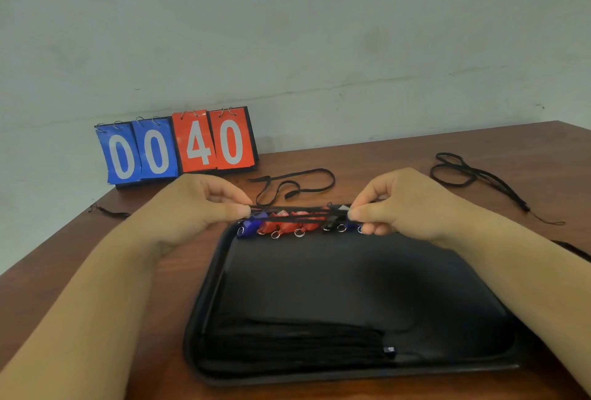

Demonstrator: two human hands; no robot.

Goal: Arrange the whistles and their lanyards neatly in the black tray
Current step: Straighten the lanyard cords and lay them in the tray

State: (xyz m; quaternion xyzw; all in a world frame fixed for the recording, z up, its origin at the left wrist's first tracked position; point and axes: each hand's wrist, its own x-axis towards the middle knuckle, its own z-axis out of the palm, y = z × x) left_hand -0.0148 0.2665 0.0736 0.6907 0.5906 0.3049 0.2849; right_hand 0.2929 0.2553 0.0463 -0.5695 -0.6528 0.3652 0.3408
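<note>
A black tray (204, 303) lies on the wooden table in front of me. Along its far edge stands a row of whistles: a blue one (251, 225), red ones (287, 223), a black one (329, 225), each with a small metal ring. Folded black lanyards (294, 345) lie stacked at the tray's near edge. My left hand (198, 204) and my right hand (403, 204) each pinch one end of a folded black lanyard (297, 212), held stretched just above the whistles.
Loose black lanyards lie on the table: one (297, 187) behind the tray, one (479, 179) at the far right, a short piece (110, 212) at the left edge. A flip scoreboard (177, 147) reading 00 40 stands against the wall. The table's left edge runs close by.
</note>
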